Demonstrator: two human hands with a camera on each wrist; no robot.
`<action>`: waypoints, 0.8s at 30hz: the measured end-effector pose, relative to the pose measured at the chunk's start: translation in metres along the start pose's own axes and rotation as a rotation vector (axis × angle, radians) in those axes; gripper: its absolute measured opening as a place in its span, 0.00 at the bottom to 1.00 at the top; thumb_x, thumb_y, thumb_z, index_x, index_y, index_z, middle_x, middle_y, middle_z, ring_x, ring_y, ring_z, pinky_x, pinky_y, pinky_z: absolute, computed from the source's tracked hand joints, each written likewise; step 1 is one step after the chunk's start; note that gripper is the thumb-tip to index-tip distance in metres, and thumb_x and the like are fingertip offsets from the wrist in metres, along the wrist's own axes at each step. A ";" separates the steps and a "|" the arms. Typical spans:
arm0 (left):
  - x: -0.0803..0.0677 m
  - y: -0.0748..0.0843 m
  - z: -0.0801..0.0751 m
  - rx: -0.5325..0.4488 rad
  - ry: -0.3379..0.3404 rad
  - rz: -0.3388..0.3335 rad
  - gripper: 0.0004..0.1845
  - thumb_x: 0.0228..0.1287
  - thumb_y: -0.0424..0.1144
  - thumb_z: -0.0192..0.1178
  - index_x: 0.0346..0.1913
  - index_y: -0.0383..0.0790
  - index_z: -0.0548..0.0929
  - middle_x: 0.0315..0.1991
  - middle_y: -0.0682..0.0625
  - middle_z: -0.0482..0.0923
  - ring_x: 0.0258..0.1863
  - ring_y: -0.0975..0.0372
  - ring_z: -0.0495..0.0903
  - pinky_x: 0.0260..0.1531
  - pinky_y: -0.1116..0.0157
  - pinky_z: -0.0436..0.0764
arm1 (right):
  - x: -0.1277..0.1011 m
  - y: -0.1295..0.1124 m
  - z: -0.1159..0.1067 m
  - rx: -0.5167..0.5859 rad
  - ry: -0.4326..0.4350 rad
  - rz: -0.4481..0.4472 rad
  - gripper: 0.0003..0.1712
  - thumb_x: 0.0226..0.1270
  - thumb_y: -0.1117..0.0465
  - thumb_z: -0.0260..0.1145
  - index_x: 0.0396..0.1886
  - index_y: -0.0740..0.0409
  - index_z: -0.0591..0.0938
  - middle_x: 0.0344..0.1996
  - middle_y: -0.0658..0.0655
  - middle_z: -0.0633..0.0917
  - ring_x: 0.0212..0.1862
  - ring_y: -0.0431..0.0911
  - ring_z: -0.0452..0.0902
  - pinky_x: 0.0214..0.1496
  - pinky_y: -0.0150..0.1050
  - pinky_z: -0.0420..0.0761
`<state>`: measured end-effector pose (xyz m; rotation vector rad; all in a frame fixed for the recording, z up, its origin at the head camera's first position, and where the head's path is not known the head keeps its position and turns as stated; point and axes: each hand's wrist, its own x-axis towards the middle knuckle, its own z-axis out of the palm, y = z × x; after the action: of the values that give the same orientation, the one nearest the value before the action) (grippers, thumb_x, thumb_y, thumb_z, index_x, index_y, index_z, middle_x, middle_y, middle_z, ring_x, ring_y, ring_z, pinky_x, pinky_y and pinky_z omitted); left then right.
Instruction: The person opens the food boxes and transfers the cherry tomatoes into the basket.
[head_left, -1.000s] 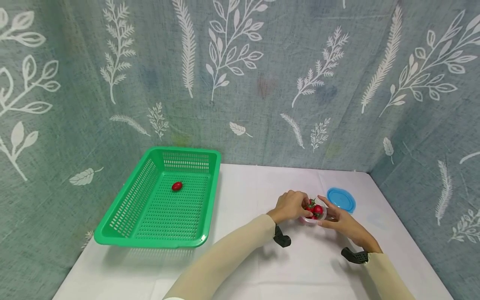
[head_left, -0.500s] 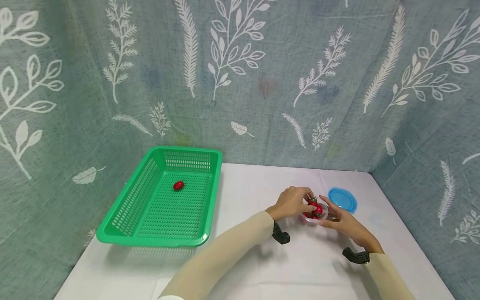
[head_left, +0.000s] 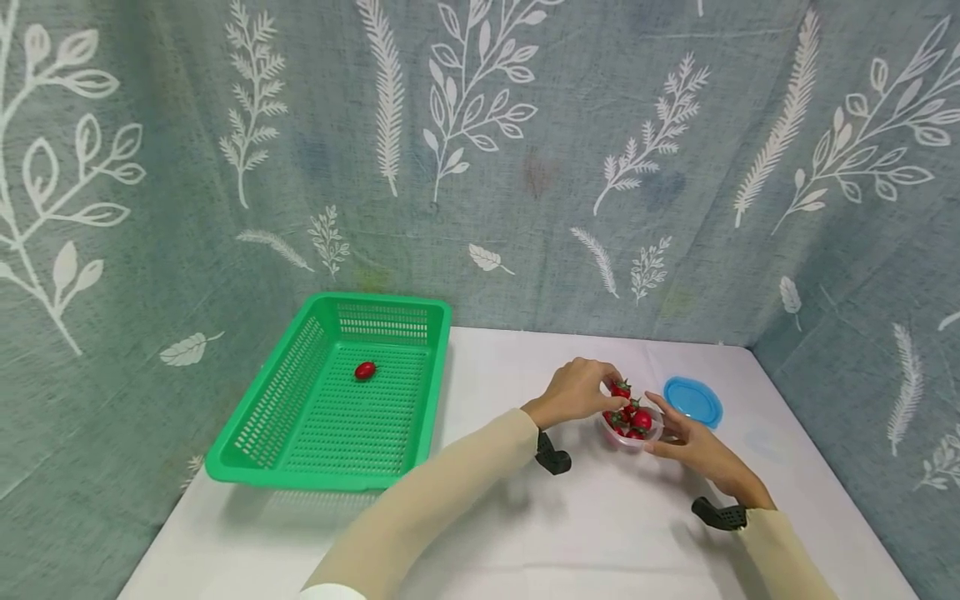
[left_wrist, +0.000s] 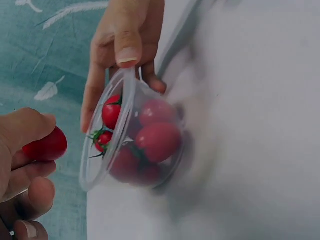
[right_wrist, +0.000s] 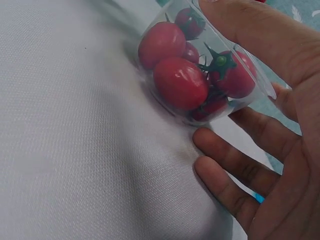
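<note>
One cherry tomato (head_left: 620, 389) is pinched in the left hand (head_left: 576, 392) just above the rim of the clear cup (head_left: 630, 433), which the right hand (head_left: 690, 446) steadies, thumb on rim, on the white table (head_left: 480, 517), well apart from the green basket (head_left: 285, 433).

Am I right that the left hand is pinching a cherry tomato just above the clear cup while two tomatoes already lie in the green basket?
Not quite: the head view shows only one tomato lying in the green basket. The rest stands: the left hand pinches a cherry tomato just above the clear cup.
</note>
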<state>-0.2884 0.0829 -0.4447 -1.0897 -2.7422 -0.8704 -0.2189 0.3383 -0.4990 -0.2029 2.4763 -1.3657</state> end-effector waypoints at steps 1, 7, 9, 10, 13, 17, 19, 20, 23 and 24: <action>0.000 -0.001 -0.003 -0.001 0.003 0.005 0.15 0.63 0.50 0.74 0.49 0.48 0.90 0.39 0.59 0.89 0.32 0.72 0.81 0.24 0.76 0.74 | 0.000 0.000 0.000 0.000 0.002 0.001 0.52 0.72 0.48 0.71 0.85 0.39 0.49 0.81 0.66 0.53 0.74 0.71 0.60 0.66 0.74 0.63; -0.002 -0.005 -0.021 -0.005 -0.026 0.043 0.16 0.65 0.51 0.72 0.52 0.48 0.90 0.42 0.57 0.89 0.33 0.71 0.82 0.25 0.74 0.75 | -0.001 0.001 0.000 -0.002 0.000 0.004 0.52 0.72 0.48 0.70 0.85 0.40 0.49 0.81 0.66 0.51 0.74 0.72 0.59 0.66 0.75 0.63; -0.003 -0.008 -0.026 -0.007 -0.028 0.048 0.16 0.66 0.51 0.72 0.52 0.49 0.90 0.42 0.57 0.88 0.34 0.71 0.81 0.25 0.74 0.75 | -0.001 0.001 0.000 -0.007 0.000 0.005 0.52 0.72 0.48 0.70 0.85 0.40 0.49 0.81 0.67 0.52 0.74 0.72 0.59 0.66 0.74 0.63; -0.004 -0.009 -0.029 -0.006 -0.025 0.050 0.16 0.66 0.51 0.72 0.52 0.49 0.90 0.42 0.57 0.88 0.34 0.71 0.81 0.24 0.74 0.75 | 0.000 0.001 0.000 -0.012 -0.001 0.007 0.52 0.72 0.48 0.70 0.85 0.40 0.48 0.81 0.67 0.52 0.74 0.71 0.59 0.66 0.74 0.63; -0.006 -0.013 -0.037 0.002 -0.009 0.054 0.16 0.65 0.51 0.71 0.51 0.49 0.91 0.40 0.59 0.87 0.33 0.71 0.79 0.24 0.73 0.74 | 0.001 0.000 0.000 -0.015 0.002 0.013 0.53 0.72 0.47 0.70 0.85 0.39 0.49 0.81 0.67 0.53 0.74 0.71 0.59 0.66 0.74 0.62; -0.010 -0.016 -0.049 0.015 0.008 0.052 0.16 0.65 0.52 0.72 0.51 0.49 0.91 0.39 0.59 0.86 0.32 0.70 0.78 0.24 0.72 0.74 | 0.001 -0.001 0.000 -0.018 0.001 0.011 0.53 0.72 0.47 0.70 0.85 0.39 0.49 0.81 0.68 0.52 0.75 0.72 0.57 0.67 0.75 0.61; -0.013 -0.017 -0.055 0.017 0.011 0.049 0.16 0.65 0.51 0.72 0.51 0.49 0.91 0.39 0.59 0.86 0.33 0.70 0.78 0.25 0.72 0.74 | 0.001 -0.001 0.000 -0.022 0.000 0.009 0.53 0.72 0.47 0.70 0.85 0.39 0.48 0.81 0.68 0.52 0.75 0.72 0.57 0.67 0.75 0.61; -0.014 -0.019 -0.057 0.018 0.010 0.048 0.16 0.65 0.51 0.72 0.51 0.49 0.91 0.39 0.59 0.86 0.33 0.70 0.78 0.25 0.71 0.74 | 0.001 -0.001 0.000 -0.025 0.000 0.008 0.53 0.72 0.47 0.70 0.85 0.39 0.48 0.81 0.68 0.52 0.75 0.72 0.57 0.67 0.75 0.61; -0.019 -0.023 -0.064 0.018 0.007 0.049 0.15 0.65 0.51 0.72 0.51 0.49 0.91 0.39 0.60 0.86 0.33 0.70 0.78 0.25 0.71 0.74 | 0.001 -0.001 0.001 -0.026 0.003 0.008 0.53 0.72 0.47 0.70 0.85 0.39 0.48 0.81 0.68 0.52 0.75 0.72 0.57 0.67 0.75 0.61; -0.021 -0.025 -0.067 0.015 0.008 0.048 0.14 0.65 0.50 0.72 0.50 0.49 0.91 0.39 0.60 0.86 0.33 0.70 0.78 0.26 0.71 0.74 | 0.000 -0.001 0.001 -0.026 0.004 0.007 0.53 0.72 0.47 0.70 0.85 0.39 0.48 0.81 0.68 0.52 0.75 0.72 0.57 0.67 0.75 0.61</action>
<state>-0.2980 0.0202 -0.4061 -1.1409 -2.6996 -0.8447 -0.2191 0.3370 -0.4985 -0.1973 2.4974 -1.3326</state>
